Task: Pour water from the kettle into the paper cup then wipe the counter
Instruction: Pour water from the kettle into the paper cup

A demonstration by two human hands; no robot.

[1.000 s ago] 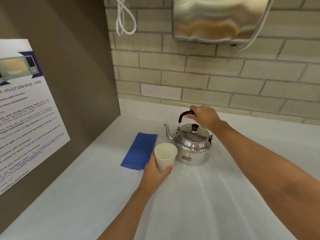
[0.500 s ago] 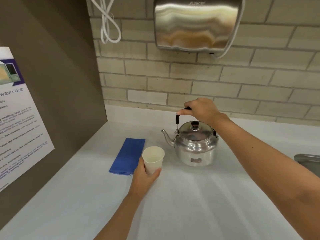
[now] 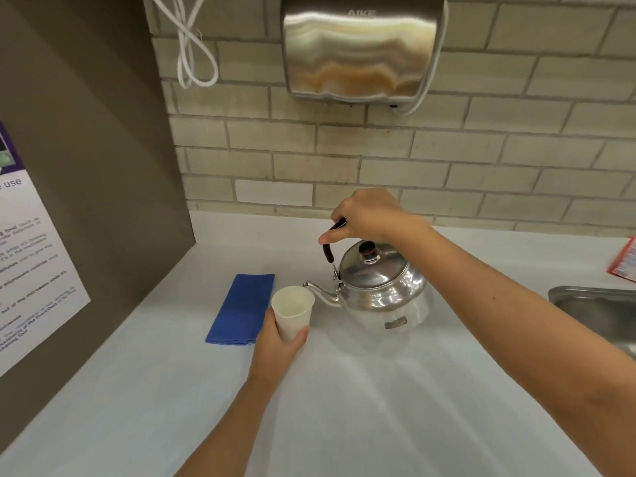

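Observation:
A shiny metal kettle (image 3: 380, 287) with a black handle hangs tilted to the left just above the white counter (image 3: 378, 407), its spout right at the rim of a white paper cup (image 3: 292, 311). My right hand (image 3: 368, 215) grips the kettle's handle from above. My left hand (image 3: 275, 349) holds the cup from below and behind, on or just above the counter. No water is visible in the cup. A folded blue cloth (image 3: 242, 308) lies flat on the counter just left of the cup.
A brown side panel with a microwave-use poster (image 3: 31, 263) walls off the left. On the brick back wall hang a steel hand dryer (image 3: 361, 49) and a looped white cable (image 3: 192, 46). A steel sink (image 3: 599, 315) sits at the right, with a red packet (image 3: 624, 261) behind it.
My right hand has lifted the kettle off the counter and tipped its spout down toward the cup. My left hand has kept its hold on the cup. The camera has turned slightly right.

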